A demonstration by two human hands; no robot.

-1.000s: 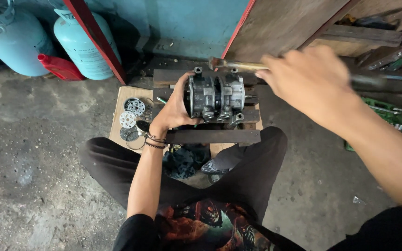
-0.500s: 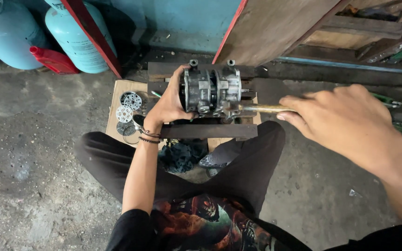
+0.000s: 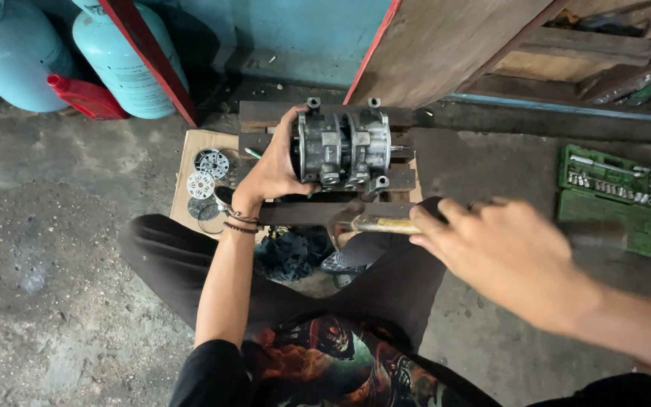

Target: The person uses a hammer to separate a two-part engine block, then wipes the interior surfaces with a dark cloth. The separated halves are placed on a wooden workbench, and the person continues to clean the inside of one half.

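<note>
Closest to the camera, the right hand [image 3: 502, 252] is wrapped tight around a hammer [image 3: 374, 223] handle, with the head hanging low just in front of the wooden beams [image 3: 265, 117], below the compressor [image 3: 344, 147]. A bit further out, the left hand [image 3: 273, 169] is clamped on the left end of that compressor, a ribbed grey metal body lying on its side across the beams, bolt ears sticking up top. The two housing halves look seated together, so as far as I can judge the body itself isn't split open yet. That said, some parts are already off: a few round plates [image 3: 206, 181] and rings sit on a cardboard sheet just left of the beams. So I'd call it partway through a teardown, the main casing left to go. Off to the right on the concrete, well apart, there's an open green socket set [image 3: 608, 196]. Furthest back, pale blue gas cylinders [image 3: 126, 56] stand by the wall.
</note>
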